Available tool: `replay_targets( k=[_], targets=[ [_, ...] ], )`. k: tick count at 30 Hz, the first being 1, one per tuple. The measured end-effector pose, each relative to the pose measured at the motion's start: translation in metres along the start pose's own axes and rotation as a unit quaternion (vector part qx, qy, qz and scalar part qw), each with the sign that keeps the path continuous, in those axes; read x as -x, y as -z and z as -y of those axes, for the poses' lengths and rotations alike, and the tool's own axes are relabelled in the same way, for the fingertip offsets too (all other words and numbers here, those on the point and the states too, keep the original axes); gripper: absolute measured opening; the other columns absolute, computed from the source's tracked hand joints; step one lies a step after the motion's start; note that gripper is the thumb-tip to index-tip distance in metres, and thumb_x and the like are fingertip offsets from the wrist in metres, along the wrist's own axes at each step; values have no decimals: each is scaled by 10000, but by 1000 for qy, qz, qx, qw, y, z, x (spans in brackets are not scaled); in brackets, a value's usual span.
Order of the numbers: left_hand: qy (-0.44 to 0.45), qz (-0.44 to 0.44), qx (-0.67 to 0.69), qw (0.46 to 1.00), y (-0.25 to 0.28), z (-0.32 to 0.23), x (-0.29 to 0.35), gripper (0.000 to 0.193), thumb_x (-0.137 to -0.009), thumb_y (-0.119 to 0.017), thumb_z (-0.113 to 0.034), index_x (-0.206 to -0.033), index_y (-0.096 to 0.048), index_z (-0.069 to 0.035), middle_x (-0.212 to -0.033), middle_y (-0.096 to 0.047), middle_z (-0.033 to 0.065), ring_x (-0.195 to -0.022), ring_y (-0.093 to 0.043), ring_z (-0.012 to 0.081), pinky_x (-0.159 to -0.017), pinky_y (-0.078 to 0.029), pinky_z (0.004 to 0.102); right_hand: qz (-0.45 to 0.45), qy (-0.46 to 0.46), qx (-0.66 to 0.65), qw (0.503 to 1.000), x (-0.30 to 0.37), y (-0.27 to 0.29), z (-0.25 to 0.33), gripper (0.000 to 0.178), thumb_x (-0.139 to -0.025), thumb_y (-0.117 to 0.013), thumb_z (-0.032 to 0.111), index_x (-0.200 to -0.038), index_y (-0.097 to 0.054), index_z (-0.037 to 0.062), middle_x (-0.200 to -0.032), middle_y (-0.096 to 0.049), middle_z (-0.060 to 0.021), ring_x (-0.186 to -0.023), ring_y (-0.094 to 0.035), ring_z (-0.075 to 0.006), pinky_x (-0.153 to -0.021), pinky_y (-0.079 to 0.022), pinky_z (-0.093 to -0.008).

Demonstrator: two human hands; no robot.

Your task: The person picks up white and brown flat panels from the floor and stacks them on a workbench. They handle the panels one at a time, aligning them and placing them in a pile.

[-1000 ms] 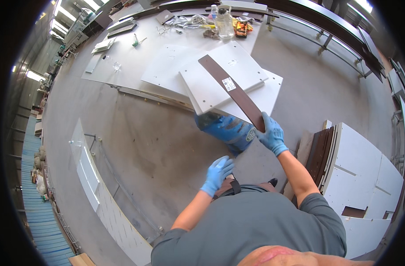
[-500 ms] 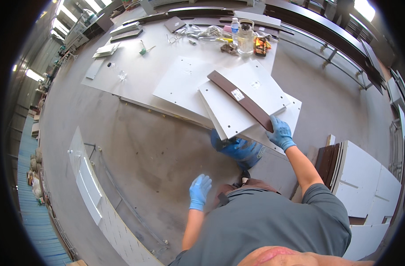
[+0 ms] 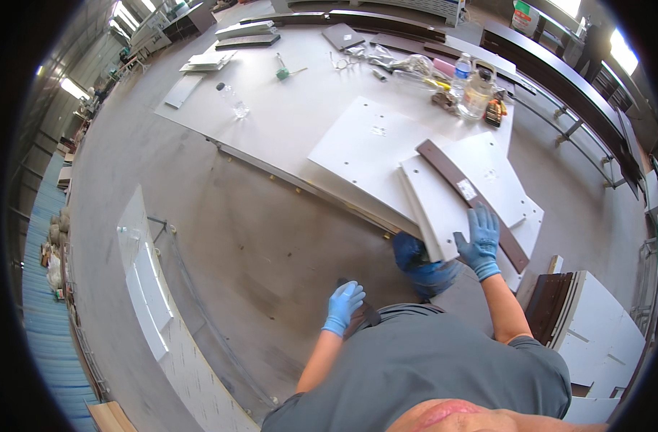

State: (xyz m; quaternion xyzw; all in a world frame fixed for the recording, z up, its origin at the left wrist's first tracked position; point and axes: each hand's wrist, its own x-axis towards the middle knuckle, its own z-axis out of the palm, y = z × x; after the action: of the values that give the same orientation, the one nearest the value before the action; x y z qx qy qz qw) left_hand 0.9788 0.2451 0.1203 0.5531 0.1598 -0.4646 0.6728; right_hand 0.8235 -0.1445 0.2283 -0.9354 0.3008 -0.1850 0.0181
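Observation:
My right hand (image 3: 480, 243), in a blue glove, lies with its fingers spread over the stacked white panels. Its fingertips reach the edge of a long dark brown strip (image 3: 444, 169) with a white label; whether they press on it I cannot tell. Beneath the strip sits a white panel (image 3: 487, 169) with dark holes, askew on other white panels (image 3: 368, 140) at the table's near edge. My left hand (image 3: 343, 307), also gloved in blue, hangs in front of my body above the floor. Its fingers are loosely extended and nothing shows in them.
The big pale table (image 3: 285, 115) carries a lying clear bottle (image 3: 233, 101), a large clear jug (image 3: 476, 95) and plastic bags (image 3: 415, 65). A blue drum-like container (image 3: 424, 272) stands below its near edge. Panels (image 3: 595, 324) lean at right; a low bench (image 3: 149, 281) holds white strips at left.
My right hand has slid off the brown strip's near end and now lies flat alongside it. The view has shifted left, so the table appears further right. My left hand's fingers have turned rightward.

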Motion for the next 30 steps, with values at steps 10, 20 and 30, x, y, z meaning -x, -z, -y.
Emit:
replay_targets(
  k=[10,20,30],
  targets=[
    [-30,-114,14,993,206,-187,-47,396,-976,-702,-307,-1295,-630,-83,-1224,-717,127,-1046,-717,277,-896,-560,406,97,142,-140,975,-121,-88,292,623,-779,-731,316,-1314,-576,37,-1456,-526,-220,-1381,-469,-383,-1162,-346,-524],
    [-93,-54,-39,993,210,-364,-149,413,-1026,-641,-288,-1365,-615,-55,-1254,-703,124,-1100,-705,241,-926,-555,359,116,173,-184,961,-241,-181,388,505,-787,-734,233,-1241,-612,48,-1384,-595,-197,-1307,-538,-382,-1135,-375,-521],
    [-79,-99,-68,990,278,-534,-225,459,-1006,-674,-323,-1361,-619,-37,-1242,-710,134,-1112,-706,271,-937,-561,392,124,313,-299,893,-428,-273,575,413,-788,-682,142,-1180,-607,38,-1296,-617,-187,-1218,-573,-364,-1074,-421,-487]
  ],
)
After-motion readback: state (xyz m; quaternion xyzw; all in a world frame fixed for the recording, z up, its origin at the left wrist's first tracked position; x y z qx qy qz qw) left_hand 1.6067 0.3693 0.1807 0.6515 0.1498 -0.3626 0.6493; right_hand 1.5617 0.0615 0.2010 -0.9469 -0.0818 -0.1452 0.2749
